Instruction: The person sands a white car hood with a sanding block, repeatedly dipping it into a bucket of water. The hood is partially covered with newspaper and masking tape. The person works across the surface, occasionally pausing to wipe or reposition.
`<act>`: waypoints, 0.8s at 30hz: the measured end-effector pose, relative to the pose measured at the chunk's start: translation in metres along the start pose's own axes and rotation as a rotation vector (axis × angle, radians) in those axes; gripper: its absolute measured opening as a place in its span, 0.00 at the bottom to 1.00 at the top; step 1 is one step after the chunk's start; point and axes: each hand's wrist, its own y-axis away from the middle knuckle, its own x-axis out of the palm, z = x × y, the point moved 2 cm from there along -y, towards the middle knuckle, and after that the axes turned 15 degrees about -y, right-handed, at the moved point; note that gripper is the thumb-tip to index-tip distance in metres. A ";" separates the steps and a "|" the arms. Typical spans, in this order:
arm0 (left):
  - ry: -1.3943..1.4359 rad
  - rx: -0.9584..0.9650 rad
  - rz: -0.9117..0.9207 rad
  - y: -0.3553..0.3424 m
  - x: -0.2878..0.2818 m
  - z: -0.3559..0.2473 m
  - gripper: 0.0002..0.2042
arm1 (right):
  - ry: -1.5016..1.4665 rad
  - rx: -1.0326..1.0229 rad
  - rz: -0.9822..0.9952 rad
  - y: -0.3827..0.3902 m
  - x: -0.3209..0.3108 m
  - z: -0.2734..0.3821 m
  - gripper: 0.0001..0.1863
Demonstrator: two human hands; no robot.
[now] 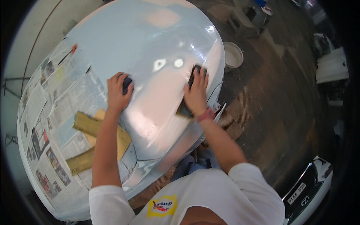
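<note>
A large curved, pale grey-blue car panel (142, 45) with pinkish patches fills the left and middle of the head view. My left hand (117, 92) rests near its middle, fingers curled over a small dark pad (127, 81). Toward the panel's right edge, my right hand (197, 92) grips a long dark sanding block (183, 109) lying on the surface. Left of my hands, newspaper sheets (35, 112) cover part of the panel, with yellowish paper strips (81, 162) on them. A thin red-tipped tool (73, 50) lies higher up.
A white bucket (232, 55) stands beside the panel on the stained floor (262, 120). A low stool (242, 23) is at the back. A white car's front (311, 191) shows at lower right, pale objects (332, 65) along the right, and metal stands (11, 84) at far left.
</note>
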 end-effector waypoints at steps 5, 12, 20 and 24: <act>-0.180 -0.127 0.023 -0.002 0.010 -0.015 0.20 | -0.070 0.191 0.071 0.080 0.014 0.092 0.48; -0.106 -0.056 0.159 0.088 -0.033 -0.071 0.18 | -0.028 0.003 0.047 0.145 -0.124 0.008 0.44; 0.002 -0.323 0.151 0.148 -0.089 -0.080 0.14 | 0.378 1.286 0.130 0.542 -0.419 -0.277 0.35; -0.076 -0.602 0.063 0.151 -0.116 -0.086 0.20 | 0.319 1.743 0.212 0.718 -0.552 -0.284 0.41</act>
